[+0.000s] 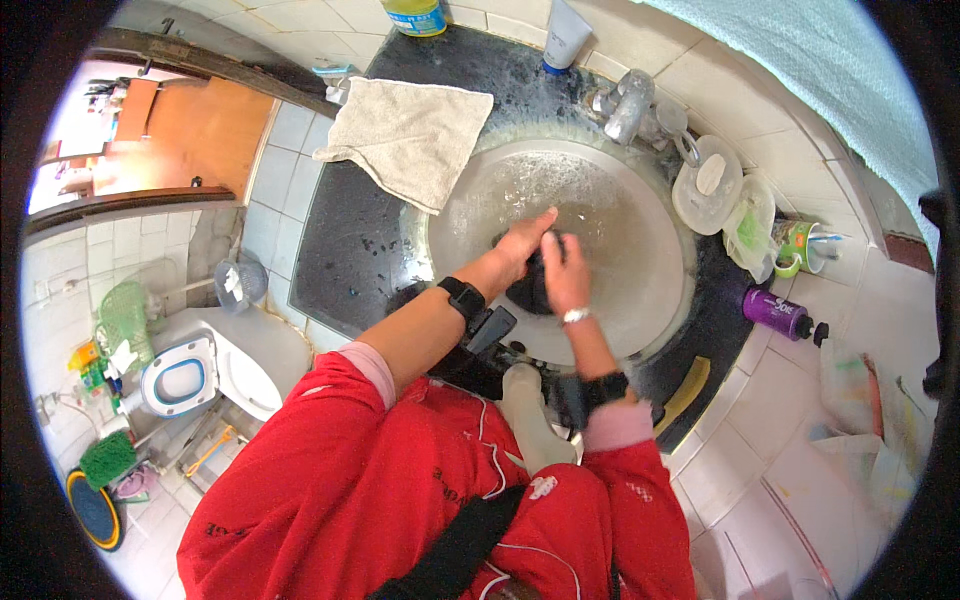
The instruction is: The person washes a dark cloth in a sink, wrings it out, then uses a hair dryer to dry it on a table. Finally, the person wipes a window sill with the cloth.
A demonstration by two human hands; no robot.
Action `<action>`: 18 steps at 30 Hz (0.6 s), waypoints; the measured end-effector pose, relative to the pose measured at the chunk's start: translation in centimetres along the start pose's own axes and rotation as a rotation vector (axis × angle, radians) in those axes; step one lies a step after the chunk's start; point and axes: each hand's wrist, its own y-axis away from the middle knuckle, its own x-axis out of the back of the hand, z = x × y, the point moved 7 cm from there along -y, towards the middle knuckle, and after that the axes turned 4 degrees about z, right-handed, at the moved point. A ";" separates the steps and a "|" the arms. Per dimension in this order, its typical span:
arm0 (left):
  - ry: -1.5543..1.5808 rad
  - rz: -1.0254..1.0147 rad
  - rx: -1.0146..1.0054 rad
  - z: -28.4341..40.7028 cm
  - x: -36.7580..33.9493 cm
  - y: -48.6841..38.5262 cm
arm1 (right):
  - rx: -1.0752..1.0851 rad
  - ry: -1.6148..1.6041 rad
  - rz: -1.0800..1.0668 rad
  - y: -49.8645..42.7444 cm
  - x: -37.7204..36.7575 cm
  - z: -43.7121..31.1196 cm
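Over a round white washbasin (637,300) with sudsy, murky water, my two hands come together on a dark, wet cloth-like item (531,289); its exact kind cannot be told. My left hand (525,241) grips it from the left, its thumb pointing up. My right hand (566,274) presses against it from the right, fingers bent round its edge. Part of the item hangs below the hands at the water. A chrome faucet (630,105) stands behind the basin at the upper right; no stream from it is visible.
A beige towel (412,135) overlaps the basin's left rim on the dark counter (337,247). Along the right lie a soap dish (705,199), a green cup (799,247), a purple pump bottle (776,313) and a yellow comb (686,391). A tube (566,37) stands behind.
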 end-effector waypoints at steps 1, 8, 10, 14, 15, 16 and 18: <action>0.133 -0.061 -0.071 0.0 -0.8 -0.1 | 0.012 0.015 -0.059 0.2 -0.4 -0.8; -0.778 0.172 -0.449 -0.5 0.1 -1.2 | 0.013 0.024 0.247 0.1 1.3 -1.9; -0.296 0.169 -0.282 -1.5 1.5 -1.9 | -0.064 0.044 0.112 0.3 0.1 -1.6; -0.293 0.198 -0.166 -2.3 1.2 -1.2 | 0.042 0.159 0.203 0.1 0.9 -2.0; -0.072 0.110 0.037 -3.9 0.0 -0.7 | 0.101 0.149 0.290 -0.4 1.6 -1.8; 0.049 0.001 0.115 -4.2 -0.9 -0.2 | 0.052 0.235 0.155 -1.9 1.3 -0.8; 0.048 -0.033 0.076 -2.7 -1.2 0.6 | 0.069 0.166 0.165 -4.4 1.9 1.5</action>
